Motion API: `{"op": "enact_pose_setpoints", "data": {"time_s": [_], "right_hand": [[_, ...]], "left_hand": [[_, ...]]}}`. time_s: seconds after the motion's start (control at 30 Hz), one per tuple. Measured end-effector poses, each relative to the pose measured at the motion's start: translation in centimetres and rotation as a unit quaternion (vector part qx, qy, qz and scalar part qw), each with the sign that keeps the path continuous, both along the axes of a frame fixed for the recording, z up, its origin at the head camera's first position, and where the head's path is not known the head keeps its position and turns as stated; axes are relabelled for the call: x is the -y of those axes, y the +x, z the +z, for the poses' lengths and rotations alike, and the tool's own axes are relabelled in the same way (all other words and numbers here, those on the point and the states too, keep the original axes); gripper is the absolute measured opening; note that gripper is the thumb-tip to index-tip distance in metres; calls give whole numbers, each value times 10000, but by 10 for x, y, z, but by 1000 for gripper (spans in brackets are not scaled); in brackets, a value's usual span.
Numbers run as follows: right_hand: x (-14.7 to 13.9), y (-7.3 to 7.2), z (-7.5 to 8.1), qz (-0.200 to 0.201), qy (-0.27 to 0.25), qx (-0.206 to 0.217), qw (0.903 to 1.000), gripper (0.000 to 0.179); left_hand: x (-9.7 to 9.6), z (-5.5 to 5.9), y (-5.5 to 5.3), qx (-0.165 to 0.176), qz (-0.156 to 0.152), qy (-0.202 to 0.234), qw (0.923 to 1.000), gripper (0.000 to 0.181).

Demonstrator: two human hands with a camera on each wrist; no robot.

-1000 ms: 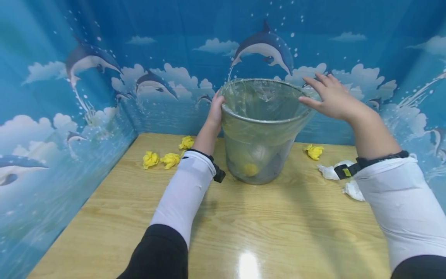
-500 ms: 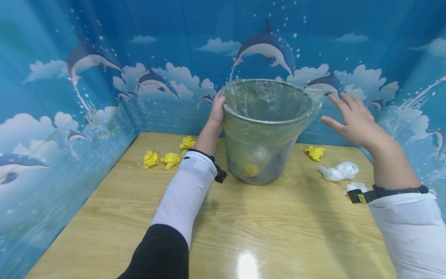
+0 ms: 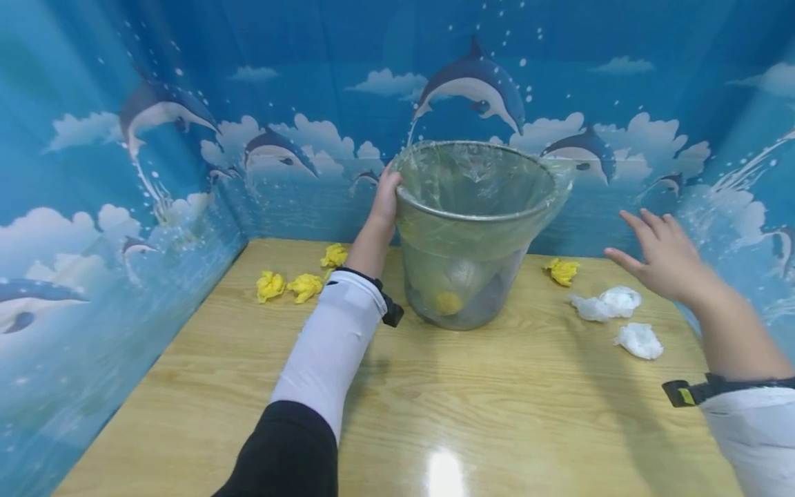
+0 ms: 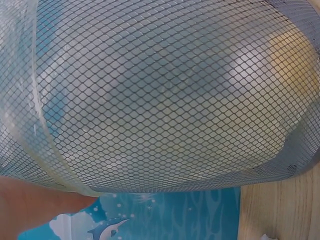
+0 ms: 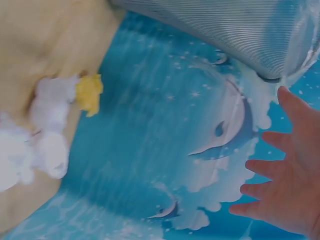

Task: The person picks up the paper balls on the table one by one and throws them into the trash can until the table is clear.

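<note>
A mesh wastebasket (image 3: 462,269) with a clear plastic bag (image 3: 435,235) folded over its rim stands upright on the table. Through its wall a yellow crumpled ball (image 3: 447,302) and something whitish show inside. My left hand (image 3: 386,197) grips the basket's rim on the left; its fingertips are hidden behind the edge. In the left wrist view the mesh wall (image 4: 160,100) fills most of the picture. My right hand (image 3: 667,255) hangs in the air with spread fingers, apart from the basket. Below it lie two white crumpled pieces, a farther one (image 3: 605,304) and a nearer one (image 3: 640,341).
Several yellow crumpled papers (image 3: 304,287) lie on the wooden table (image 3: 435,400) left of the basket. One more yellow crumpled paper (image 3: 562,271) lies to its right. A blue curtain (image 3: 348,69) printed with dolphins closes off the back and sides.
My right hand has left the basket's right rim and moved right and down, towards me. Both white pieces now show fully. My left hand stays on the rim.
</note>
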State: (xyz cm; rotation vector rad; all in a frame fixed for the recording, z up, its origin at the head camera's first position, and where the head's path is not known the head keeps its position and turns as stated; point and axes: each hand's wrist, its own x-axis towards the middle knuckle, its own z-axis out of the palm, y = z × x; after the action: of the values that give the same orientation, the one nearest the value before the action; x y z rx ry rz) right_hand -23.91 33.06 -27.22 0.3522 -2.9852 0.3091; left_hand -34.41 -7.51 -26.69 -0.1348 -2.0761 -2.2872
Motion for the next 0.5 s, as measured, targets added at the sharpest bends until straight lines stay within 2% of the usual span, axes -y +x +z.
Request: {"op": "enact_pose_setpoints", "data": {"time_s": [0.23,0.5], "right_hand": [[-18,8,-25,-24,55,577,9983,88],[-38,6,-42,-26,236,1184,9927,89]], "left_hand": [[-1,-2,0,36,46,-5,10000,68],[-2,-1,0,-53,97,-5,9999,70]]}}
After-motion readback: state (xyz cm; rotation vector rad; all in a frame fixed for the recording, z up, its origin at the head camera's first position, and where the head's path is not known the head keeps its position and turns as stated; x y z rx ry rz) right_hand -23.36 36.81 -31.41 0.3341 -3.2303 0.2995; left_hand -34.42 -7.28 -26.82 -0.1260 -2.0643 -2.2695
